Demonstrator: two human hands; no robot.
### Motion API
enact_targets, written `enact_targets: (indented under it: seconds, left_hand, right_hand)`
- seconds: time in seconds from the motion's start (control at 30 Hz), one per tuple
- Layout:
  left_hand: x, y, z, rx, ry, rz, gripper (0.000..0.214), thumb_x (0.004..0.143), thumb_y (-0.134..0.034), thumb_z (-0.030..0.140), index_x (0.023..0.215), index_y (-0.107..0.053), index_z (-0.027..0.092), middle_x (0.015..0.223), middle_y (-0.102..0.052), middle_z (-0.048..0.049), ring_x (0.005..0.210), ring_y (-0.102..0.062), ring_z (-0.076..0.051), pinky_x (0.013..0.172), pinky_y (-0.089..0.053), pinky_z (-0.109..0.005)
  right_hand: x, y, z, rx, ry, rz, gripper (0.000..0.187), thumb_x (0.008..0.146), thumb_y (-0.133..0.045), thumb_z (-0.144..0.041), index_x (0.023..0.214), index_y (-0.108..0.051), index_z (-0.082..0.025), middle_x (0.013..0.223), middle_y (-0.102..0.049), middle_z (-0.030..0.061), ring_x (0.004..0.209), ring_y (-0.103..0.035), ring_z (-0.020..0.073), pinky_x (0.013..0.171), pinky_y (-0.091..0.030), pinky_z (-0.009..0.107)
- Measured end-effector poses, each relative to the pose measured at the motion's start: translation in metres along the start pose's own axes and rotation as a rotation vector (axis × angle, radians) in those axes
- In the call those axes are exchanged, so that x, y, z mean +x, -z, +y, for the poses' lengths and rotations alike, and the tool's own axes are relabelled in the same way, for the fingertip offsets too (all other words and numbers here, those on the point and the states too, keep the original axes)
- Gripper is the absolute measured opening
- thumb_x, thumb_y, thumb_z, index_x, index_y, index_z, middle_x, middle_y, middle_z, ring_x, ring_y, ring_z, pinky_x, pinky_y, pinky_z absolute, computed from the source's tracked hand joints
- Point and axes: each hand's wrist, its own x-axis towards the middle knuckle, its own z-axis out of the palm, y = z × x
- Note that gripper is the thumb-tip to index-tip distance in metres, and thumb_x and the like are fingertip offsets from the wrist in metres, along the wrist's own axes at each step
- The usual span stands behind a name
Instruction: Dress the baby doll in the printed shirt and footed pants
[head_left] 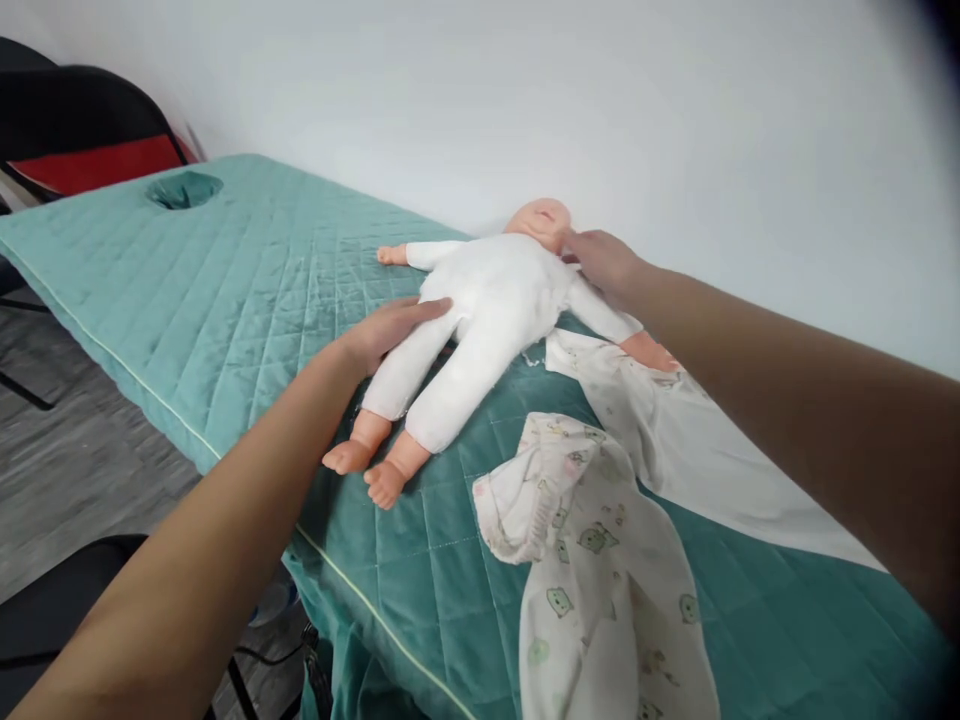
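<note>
A baby doll (pixel 499 285) with a white cloth body and bare plastic head, hands and feet lies on its back on a green quilted bed cover. My left hand (pixel 394 328) holds the doll at the hip and upper thigh, its thumb side over the cloth and other fingers partly hidden. At the doll's neck and shoulder, my right hand (pixel 606 262) grips beside the head, with some fingertips out of sight behind it. Light baby trousers with a green animal print (pixel 600 580) lie crumpled nearest me. A second pale garment (pixel 705 455) is spread beneath my right forearm.
The green quilted bed cover (pixel 300 240) runs along a white wall (pixel 420 100), with a round face hole (pixel 184 190) at its far left. Black chairs (pixel 82 110) stand beyond that end, one with a red item. Another dark chair (pixel 60 590) is at lower left on grey flooring.
</note>
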Motion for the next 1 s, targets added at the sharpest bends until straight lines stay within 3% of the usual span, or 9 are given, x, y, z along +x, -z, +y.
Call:
enact_targets:
  seconds: [0.07,0.13,0.17,0.23,0.37,0.53,0.63,0.87,1.0]
  left_hand:
    - [-0.015,-0.003,0.016,0.226,-0.018,0.119,0.058,0.086,-0.057,0.062,0.119,-0.063,0.015,0.098,-0.074,-0.0083,0.104,-0.066,-0.027,0.088,-0.053,-0.040]
    - [-0.041,-0.017,0.043,0.483,-0.115,0.287,0.051,0.089,-0.058,0.051,0.126,-0.059,0.016,0.117,-0.069,-0.0125,0.116,-0.060,-0.032,0.095,-0.050,-0.044]
    - [-0.056,-0.028,0.058,0.583,-0.220,0.290,0.046,0.092,-0.055,0.045,0.129,-0.058,0.018,0.128,-0.064,-0.0146,0.123,-0.056,-0.034,0.098,-0.048,-0.045]
    - [-0.087,-0.057,0.082,0.658,-0.354,0.152,0.041,0.096,-0.048,0.039,0.133,-0.055,0.023,0.132,-0.062,-0.0125,0.120,-0.058,-0.032,0.097,-0.048,-0.044]
    - [-0.118,-0.112,0.087,0.738,-0.366,-0.304,0.058,0.081,-0.071,0.046,0.131,-0.055,0.022,0.124,-0.064,-0.0115,0.110,-0.062,-0.033,0.086,-0.053,-0.040]
    - [-0.118,-0.138,0.087,0.695,-0.369,-0.227,0.025,0.086,-0.059,0.023,0.110,-0.064,0.021,0.113,-0.066,-0.0110,0.109,-0.062,-0.031,0.092,-0.052,-0.043]
    - [-0.135,-0.151,0.126,0.524,-0.601,-0.213,0.026,0.088,-0.050,0.014,0.106,-0.066,0.024,0.111,-0.066,-0.0072,0.112,-0.060,-0.027,0.098,-0.050,-0.043]
    - [-0.173,-0.210,0.225,0.248,-0.933,-0.025,0.068,0.087,-0.060,0.022,0.150,-0.036,0.030,0.144,-0.044,-0.0105,0.131,-0.048,-0.025,0.106,-0.046,-0.041]
    - [-0.182,-0.222,0.243,0.408,-0.938,0.083,0.036,0.090,-0.057,0.026,0.125,-0.057,0.023,0.127,-0.061,-0.0091,0.124,-0.052,-0.026,0.103,-0.044,-0.043]
  right_hand:
    - [-0.019,0.021,0.032,-0.044,-0.103,-0.010,0.059,0.098,-0.029,-0.068,0.106,-0.060,-0.019,0.101,-0.069,0.0146,0.083,-0.065,0.0241,0.070,-0.053,0.038]
    - [-0.047,0.048,0.064,-0.331,-0.121,-0.039,0.065,0.101,-0.014,-0.064,0.085,-0.059,-0.019,0.076,-0.065,0.0117,0.068,-0.059,0.0204,0.065,-0.048,0.035]
    - [-0.065,0.063,0.077,-0.407,-0.126,-0.059,0.064,0.099,-0.020,-0.067,0.076,-0.058,-0.021,0.068,-0.062,0.0104,0.065,-0.055,0.0198,0.065,-0.045,0.035]
    - [-0.102,0.090,0.098,-0.499,-0.111,-0.089,0.056,0.092,-0.040,-0.073,0.072,-0.055,-0.023,0.069,-0.060,0.0087,0.063,-0.052,0.0195,0.064,-0.042,0.035]
    - [-0.170,0.132,0.108,-0.694,-0.085,-0.198,0.041,0.085,-0.060,-0.063,0.074,-0.057,-0.023,0.073,-0.064,0.0095,0.066,-0.057,0.0252,0.064,-0.042,0.038]
    - [-0.238,0.173,0.066,-0.983,0.078,-0.327,0.027,0.095,-0.044,-0.044,0.089,-0.060,-0.023,0.088,-0.069,0.0124,0.078,-0.063,0.0303,0.064,-0.040,0.039]
    - [-0.277,0.195,0.030,-0.981,0.135,-0.268,0.031,0.099,-0.038,-0.043,0.099,-0.062,-0.024,0.097,-0.072,0.0101,0.083,-0.065,0.0292,0.064,-0.039,0.037]
    - [-0.367,0.240,-0.056,-0.565,0.425,0.000,0.030,0.097,-0.043,-0.031,0.111,-0.068,-0.026,0.111,-0.072,0.0027,0.098,-0.066,0.0226,0.080,-0.046,0.034]
    - [-0.422,0.269,-0.084,-0.516,0.560,-0.057,0.029,0.098,-0.045,-0.035,0.103,-0.071,-0.024,0.097,-0.071,0.0052,0.090,-0.066,0.0207,0.075,-0.046,0.031]
